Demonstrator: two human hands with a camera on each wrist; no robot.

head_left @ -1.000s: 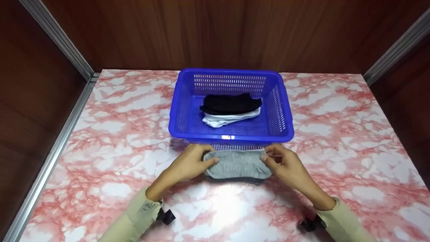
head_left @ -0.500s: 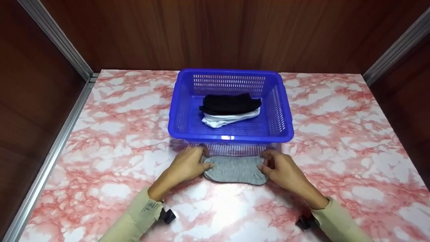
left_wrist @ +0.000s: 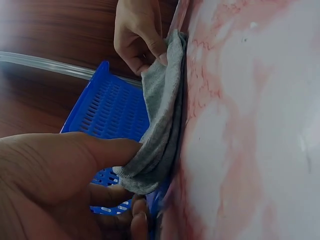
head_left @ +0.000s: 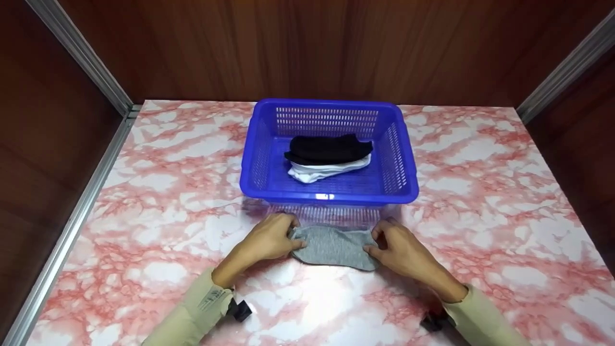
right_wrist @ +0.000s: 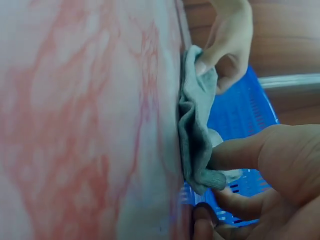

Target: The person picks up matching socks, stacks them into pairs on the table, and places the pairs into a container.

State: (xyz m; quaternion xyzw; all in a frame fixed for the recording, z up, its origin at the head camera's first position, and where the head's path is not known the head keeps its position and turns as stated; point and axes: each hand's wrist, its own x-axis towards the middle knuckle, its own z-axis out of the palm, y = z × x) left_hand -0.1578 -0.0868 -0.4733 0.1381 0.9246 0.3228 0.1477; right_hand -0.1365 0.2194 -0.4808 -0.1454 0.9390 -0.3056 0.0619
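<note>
A folded pair of grey socks [head_left: 334,247] lies at the table's surface in front of the basket, its middle slightly buckled. My left hand [head_left: 270,239] pinches its left end, thumb on top. At the other end my right hand [head_left: 401,250] pinches it the same way. The left wrist view shows several layers in the grey socks [left_wrist: 162,125], with my left thumb pressed over them. In the right wrist view a fold gapes near my right thumb, and some fingers are partly hidden behind the cloth.
Just beyond the hands stands a blue plastic basket [head_left: 329,198]. Black socks [head_left: 331,150] lie on white socks [head_left: 312,173] inside it. Dark wood-look panels [head_left: 307,48] with metal edge strips enclose the red-and-white marbled table [head_left: 158,230].
Both hands have drawn the grey socks a little toward me, away from the basket. The right hand has come slightly left, and the cloth now buckles. The basket and its contents stay put.
</note>
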